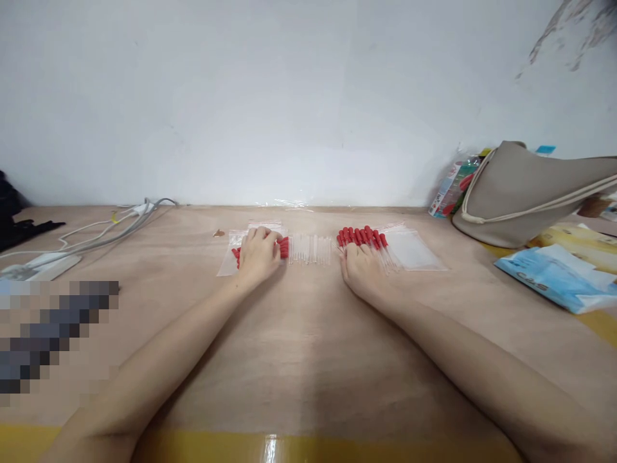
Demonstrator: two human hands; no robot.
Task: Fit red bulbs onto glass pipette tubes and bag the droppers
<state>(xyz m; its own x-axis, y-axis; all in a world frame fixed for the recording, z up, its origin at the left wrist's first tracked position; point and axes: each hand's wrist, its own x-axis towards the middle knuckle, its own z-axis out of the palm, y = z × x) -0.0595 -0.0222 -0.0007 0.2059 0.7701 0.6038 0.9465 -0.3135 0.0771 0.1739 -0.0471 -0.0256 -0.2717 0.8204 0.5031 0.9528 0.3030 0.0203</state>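
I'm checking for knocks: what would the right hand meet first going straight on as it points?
Probably the row of red caps just beyond the right hand; whether they touch is unclear.

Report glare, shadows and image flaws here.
Head view: white glare on the yellow strip along the bottom; head view: soft shadow on the tabletop beside the right forearm; head view: coarse pixelation at lower left, and thin clear tubes lacking crisp detail.
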